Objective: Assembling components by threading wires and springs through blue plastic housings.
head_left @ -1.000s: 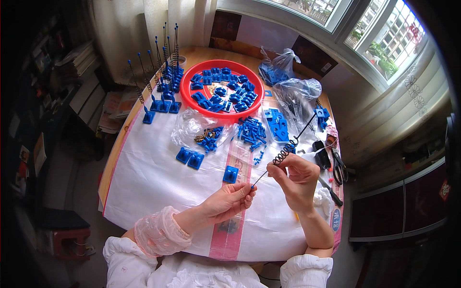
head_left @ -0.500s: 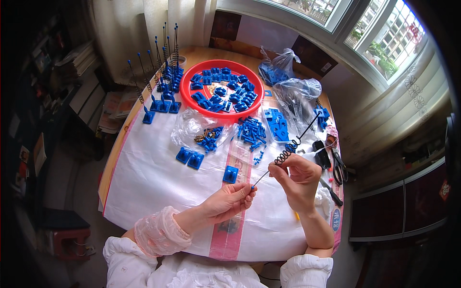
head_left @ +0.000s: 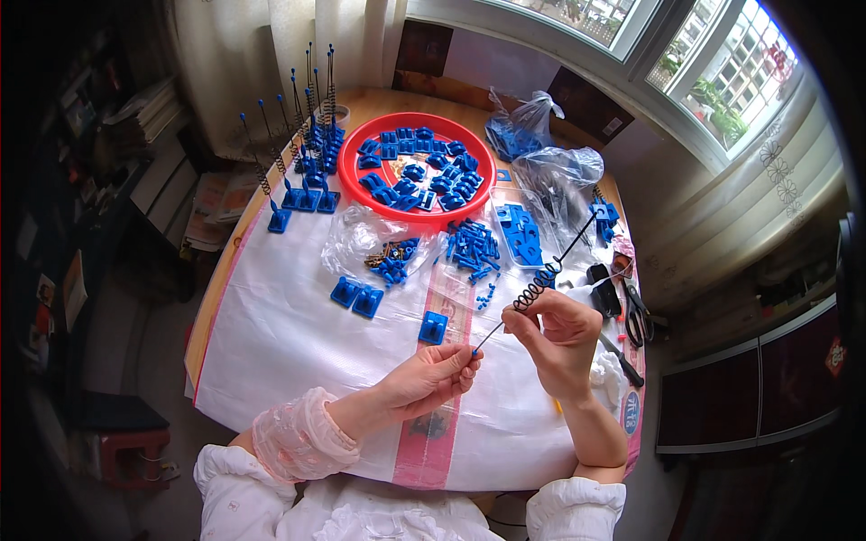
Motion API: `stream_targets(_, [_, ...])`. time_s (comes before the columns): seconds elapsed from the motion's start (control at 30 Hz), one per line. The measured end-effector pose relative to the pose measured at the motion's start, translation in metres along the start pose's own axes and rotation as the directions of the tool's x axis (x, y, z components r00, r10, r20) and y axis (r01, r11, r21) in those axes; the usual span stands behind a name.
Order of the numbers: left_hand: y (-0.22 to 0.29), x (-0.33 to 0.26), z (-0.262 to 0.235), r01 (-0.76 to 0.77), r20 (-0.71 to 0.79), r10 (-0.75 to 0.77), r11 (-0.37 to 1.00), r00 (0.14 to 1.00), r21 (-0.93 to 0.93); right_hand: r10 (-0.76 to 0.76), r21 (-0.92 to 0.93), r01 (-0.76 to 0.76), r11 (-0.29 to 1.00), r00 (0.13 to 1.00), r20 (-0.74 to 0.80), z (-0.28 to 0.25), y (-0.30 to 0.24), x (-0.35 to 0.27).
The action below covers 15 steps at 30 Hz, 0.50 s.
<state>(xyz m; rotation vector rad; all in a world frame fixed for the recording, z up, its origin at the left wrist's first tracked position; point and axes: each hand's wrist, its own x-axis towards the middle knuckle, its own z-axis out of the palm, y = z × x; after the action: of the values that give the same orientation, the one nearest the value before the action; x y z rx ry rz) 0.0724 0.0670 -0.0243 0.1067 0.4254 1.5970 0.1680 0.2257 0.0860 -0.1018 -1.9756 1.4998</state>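
Note:
A thin black rod with a coiled spring on it slants across the table's right side. My right hand pinches the rod just below the spring. My left hand pinches the rod's lower end, which carries a small blue tip. A single blue plastic base lies on the white sheet just above my left hand. Two more blue bases sit further left.
A red bowl of blue parts stands at the back. Finished rods stand upright on blue bases at the back left. Clear bags and loose blue pieces fill the middle. Scissors lie at the right edge.

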Motion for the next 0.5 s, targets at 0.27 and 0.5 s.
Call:
stream_targets(0.27, [0.0006, -0.0004, 0.0008, 0.007, -0.005, -0.007, 1.000, 1.000, 0.003, 0.003, -0.032, -0.002, 0.999, 0.999, 0.044, -0.0072, 0.0004, -0.0018])
stream_targets(0.5, [0.0010, -0.0009, 0.0005, 0.007, 0.001, -0.007, 1.000, 1.000, -0.001, -0.009, -0.025, 0.010, 1.000, 0.999, 0.045, -0.0038, 0.0007, -0.0011])
